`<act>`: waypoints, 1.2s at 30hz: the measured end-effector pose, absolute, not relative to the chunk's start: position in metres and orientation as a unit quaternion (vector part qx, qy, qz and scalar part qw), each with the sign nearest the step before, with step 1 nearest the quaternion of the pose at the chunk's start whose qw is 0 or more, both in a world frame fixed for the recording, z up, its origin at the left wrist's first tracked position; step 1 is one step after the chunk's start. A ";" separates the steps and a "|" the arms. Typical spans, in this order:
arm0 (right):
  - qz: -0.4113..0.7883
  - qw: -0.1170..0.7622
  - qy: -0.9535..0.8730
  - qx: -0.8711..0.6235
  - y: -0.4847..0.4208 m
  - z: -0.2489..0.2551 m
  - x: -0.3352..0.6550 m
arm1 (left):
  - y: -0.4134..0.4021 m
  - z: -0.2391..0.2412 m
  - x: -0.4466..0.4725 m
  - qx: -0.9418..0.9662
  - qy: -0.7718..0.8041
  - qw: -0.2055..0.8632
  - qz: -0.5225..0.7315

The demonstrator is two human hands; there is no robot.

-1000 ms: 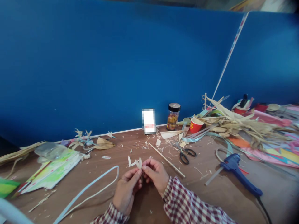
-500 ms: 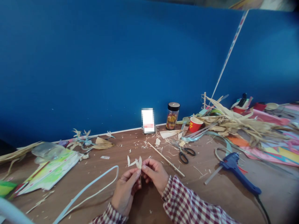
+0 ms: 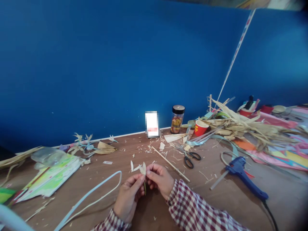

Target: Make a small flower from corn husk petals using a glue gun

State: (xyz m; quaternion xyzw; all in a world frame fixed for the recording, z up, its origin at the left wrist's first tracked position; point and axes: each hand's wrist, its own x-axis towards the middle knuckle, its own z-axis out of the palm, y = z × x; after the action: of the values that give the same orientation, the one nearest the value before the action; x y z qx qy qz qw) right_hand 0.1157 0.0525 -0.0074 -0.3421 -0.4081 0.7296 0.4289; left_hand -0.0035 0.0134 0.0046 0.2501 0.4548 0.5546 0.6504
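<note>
Both hands meet at the middle front of the table, fingertips pinched around a small pale piece that looks like dried corn husk cut into petals (image 3: 143,168). My left hand (image 3: 130,195) grips it from below with thumb and forefinger. Close against it, my right hand (image 3: 160,178) pinches the same piece from the right side. A thin greenish strip (image 3: 145,188) shows below the fingers; its upper part is hidden. Pointed pale tips stick out to the left above my left fingers. Beyond the right hand lie a thin stick (image 3: 170,164) and black-handled scissors (image 3: 189,161).
A blue glue gun (image 3: 247,176) lies at the right with its cord. Behind it are a heap of dried husks (image 3: 247,123), a red paper cup (image 3: 201,128) and a lidded jar (image 3: 177,120). A pale bent strip (image 3: 89,192) and a painted sheet (image 3: 56,175) lie left.
Both hands keep their pinch in almost the same place. The greenish strip below my left fingers shows more clearly now. The view has shifted very slightly.
</note>
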 end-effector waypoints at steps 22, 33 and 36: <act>0.731 0.421 -0.419 -0.336 0.054 -0.004 0.121 | 0.013 0.005 -0.005 0.247 0.472 0.651 0.541; 0.736 0.411 -0.413 -0.346 0.052 -0.002 0.120 | 0.011 0.003 -0.003 0.272 0.481 0.627 0.549; 0.727 0.416 -0.419 -0.351 0.052 -0.001 0.119 | 0.012 -0.001 -0.004 0.283 0.485 0.613 0.556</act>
State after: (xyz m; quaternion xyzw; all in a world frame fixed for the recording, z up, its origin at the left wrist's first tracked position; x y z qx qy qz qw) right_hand 0.1195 0.0515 -0.0013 -0.3507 -0.4192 0.7269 0.4158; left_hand -0.0035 0.0117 -0.0006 0.2830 0.4848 0.5557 0.6132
